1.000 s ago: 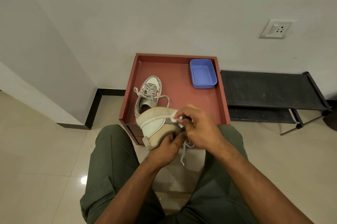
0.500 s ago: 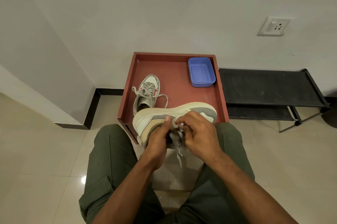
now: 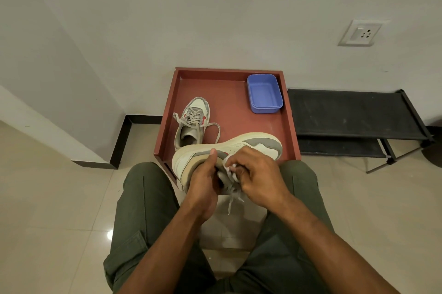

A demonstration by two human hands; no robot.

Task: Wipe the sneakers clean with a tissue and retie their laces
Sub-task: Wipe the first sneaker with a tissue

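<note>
I hold a white, beige and grey sneaker (image 3: 253,144) on its side above my lap, toe pointing right. My left hand (image 3: 203,182) grips it at the heel opening, thumb up on its side. My right hand (image 3: 257,177) pinches a crumpled white tissue (image 3: 229,169) against the shoe near the collar. Loose grey laces (image 3: 233,199) hang down between my hands. The second sneaker (image 3: 192,124) stands upright on the red tray (image 3: 229,73), its laces loose and spread.
A blue plastic tub (image 3: 264,93) sits in the tray's far right corner. A low black rack (image 3: 354,116) stands to the right against the wall. My legs in green trousers (image 3: 143,210) flank a pale stool on the tiled floor.
The sneaker has been turned from heel-on to lying sideways with the toe to the right. My right hand with the tissue shifted onto the shoe's side near the collar.
</note>
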